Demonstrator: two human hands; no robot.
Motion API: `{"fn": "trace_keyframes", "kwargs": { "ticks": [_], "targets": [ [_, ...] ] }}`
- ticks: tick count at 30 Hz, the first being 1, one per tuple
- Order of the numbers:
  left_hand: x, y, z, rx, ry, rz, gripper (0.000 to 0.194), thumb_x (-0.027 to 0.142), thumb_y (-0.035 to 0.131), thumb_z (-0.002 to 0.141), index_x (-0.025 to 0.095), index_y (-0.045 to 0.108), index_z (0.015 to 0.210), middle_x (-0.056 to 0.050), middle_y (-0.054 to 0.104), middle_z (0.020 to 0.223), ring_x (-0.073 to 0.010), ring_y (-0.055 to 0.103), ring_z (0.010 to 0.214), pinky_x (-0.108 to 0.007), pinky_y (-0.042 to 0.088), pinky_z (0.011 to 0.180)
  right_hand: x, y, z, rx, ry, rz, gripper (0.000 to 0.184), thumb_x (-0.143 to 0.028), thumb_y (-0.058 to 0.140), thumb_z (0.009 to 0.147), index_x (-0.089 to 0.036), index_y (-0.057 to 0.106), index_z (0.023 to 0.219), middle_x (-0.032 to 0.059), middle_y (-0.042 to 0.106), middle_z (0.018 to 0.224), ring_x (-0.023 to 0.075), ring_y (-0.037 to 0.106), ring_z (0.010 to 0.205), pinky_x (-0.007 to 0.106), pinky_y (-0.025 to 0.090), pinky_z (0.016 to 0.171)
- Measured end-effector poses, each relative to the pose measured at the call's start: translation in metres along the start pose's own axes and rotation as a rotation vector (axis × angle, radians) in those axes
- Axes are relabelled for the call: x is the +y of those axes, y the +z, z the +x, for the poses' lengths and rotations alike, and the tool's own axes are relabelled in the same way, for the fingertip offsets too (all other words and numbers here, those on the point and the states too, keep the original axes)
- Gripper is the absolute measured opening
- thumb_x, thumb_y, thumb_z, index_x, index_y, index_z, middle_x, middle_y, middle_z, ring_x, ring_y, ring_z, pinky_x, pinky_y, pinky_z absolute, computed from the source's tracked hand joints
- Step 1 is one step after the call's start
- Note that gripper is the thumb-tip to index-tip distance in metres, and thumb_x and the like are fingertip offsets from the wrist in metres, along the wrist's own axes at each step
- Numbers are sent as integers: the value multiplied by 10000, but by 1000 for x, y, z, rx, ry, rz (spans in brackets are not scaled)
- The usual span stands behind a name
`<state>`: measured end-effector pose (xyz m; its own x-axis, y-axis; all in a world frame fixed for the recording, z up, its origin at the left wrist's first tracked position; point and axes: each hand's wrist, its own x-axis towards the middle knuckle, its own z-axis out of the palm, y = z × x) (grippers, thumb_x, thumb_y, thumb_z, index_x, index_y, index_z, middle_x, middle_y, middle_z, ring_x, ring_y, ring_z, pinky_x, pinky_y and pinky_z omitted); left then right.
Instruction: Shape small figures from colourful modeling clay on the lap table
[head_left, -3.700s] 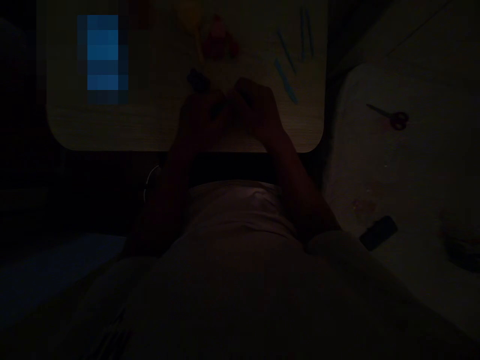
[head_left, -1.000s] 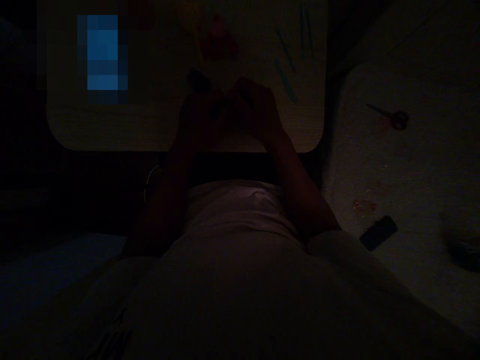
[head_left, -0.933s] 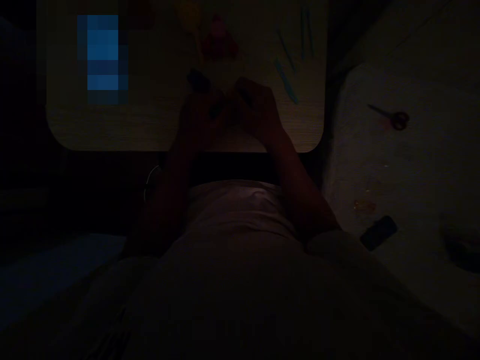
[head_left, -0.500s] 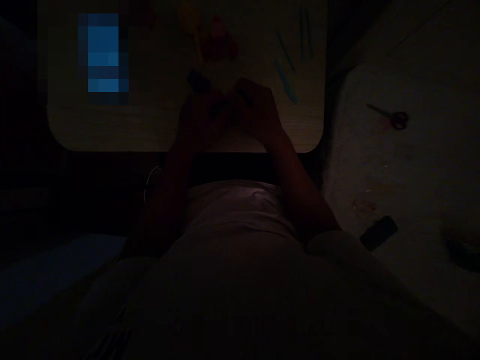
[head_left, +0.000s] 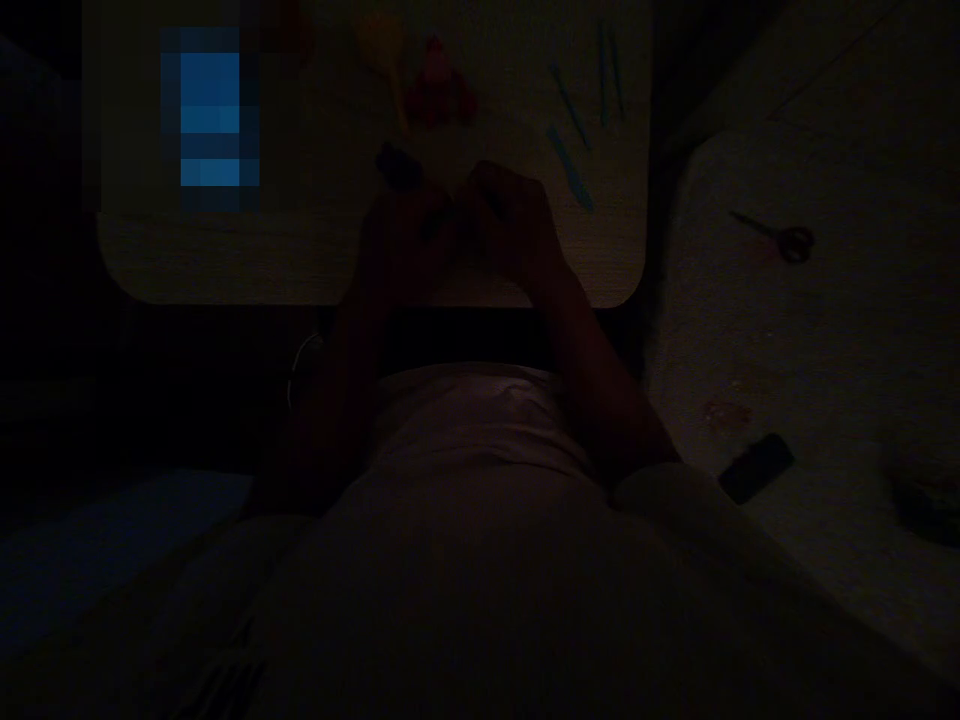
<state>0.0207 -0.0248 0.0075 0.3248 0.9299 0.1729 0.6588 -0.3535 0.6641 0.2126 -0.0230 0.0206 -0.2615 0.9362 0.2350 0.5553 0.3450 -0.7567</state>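
The picture is very dark. My left hand (head_left: 405, 235) and my right hand (head_left: 510, 215) meet close together above the near part of a wooden table (head_left: 240, 270). Fingers on both hands are curled and closed; whatever lies between them is too dark to make out. Just beyond my left hand sits a small dark lump (head_left: 400, 167). Farther back are a red, lumpy figure with a pinkish top (head_left: 441, 90) and a yellow-orange piece with a thin handle (head_left: 382, 50).
Several slim blue-green tools (head_left: 570, 168) lie at the table's right. On a pale surface further right are scissors (head_left: 787, 240) and a dark, comb-like object (head_left: 757, 467). A pixelated blue patch (head_left: 210, 110) covers the upper left. A white cable (head_left: 295, 365) hangs below the table edge.
The view has shifted very slightly, so the table things sit a little lower. My hands keep almost the same closed pose.
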Motion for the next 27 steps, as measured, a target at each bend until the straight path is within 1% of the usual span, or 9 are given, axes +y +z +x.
{"fn": "trace_keyframes", "kwargs": {
  "ticks": [4,10,12,13,14,15,17,22,27],
  "targets": [
    [3,-1,0,-7,8,27,320,559,558,979,287,708,1056,-35,752,1041,-295,667,973,-493,500,862,1,1,-1,25,-46,-1,588,-820,289,1057,-316,455,802,36,645,852,260,588,830,404,448,791],
    [1,1,1,32,43,8,316,583,560,967,295,689,953,-36,732,923,-278,650,868,-491,507,805,0,0,-2,22,-54,-14,568,-784,298,1079,-309,463,815,33,649,875,256,599,842,393,454,814],
    [0,1,1,26,33,2,331,590,562,964,287,694,977,-41,734,940,-275,648,883,-492,504,808,0,0,-2,-9,-42,-26,557,-777,302,1081,-313,491,838,36,659,911,269,616,886,402,465,853],
    [0,1,1,22,23,0,347,603,558,964,287,698,993,-37,736,950,-269,644,889,-490,503,809,0,0,-2,16,-35,-29,562,-779,292,1079,-315,496,835,35,655,891,273,617,869,409,469,846],
    [-1,1,1,16,12,-1,361,617,551,967,293,700,1024,-27,743,977,-266,641,910,-491,504,822,0,0,-2,-18,-46,-24,553,-775,303,1081,-315,518,863,36,666,920,272,625,892,408,470,866],
    [-1,1,1,10,2,-3,373,630,548,969,303,699,1066,-15,750,1016,-265,639,940,-494,504,844,1,0,-2,16,-39,-25,563,-776,289,1080,-312,513,853,36,662,896,271,619,881,406,467,854],
    [-2,2,0,-4,-10,-10,382,640,546,972,320,691,1120,-3,755,1079,-274,643,992,-507,497,889,0,0,-2,12,-24,-26,571,-783,285,1076,-311,505,842,36,664,892,269,614,879,402,468,844],
    [-2,1,0,-7,-1,-17,341,620,536,965,342,714,1049,-25,759,1033,-327,678,1008,-533,495,886,-1,-2,-2,-8,-12,-41,575,-810,278,1063,-323,480,833,31,671,896,264,611,881,397,476,839],
    [-4,1,0,-26,17,-30,366,612,509,970,363,716,1141,11,769,1057,-315,655,1069,-541,489,920,0,-1,-2,2,-38,-39,587,-817,266,1061,-316,465,827,33,665,886,256,603,865,386,460,826]
  ]
}}
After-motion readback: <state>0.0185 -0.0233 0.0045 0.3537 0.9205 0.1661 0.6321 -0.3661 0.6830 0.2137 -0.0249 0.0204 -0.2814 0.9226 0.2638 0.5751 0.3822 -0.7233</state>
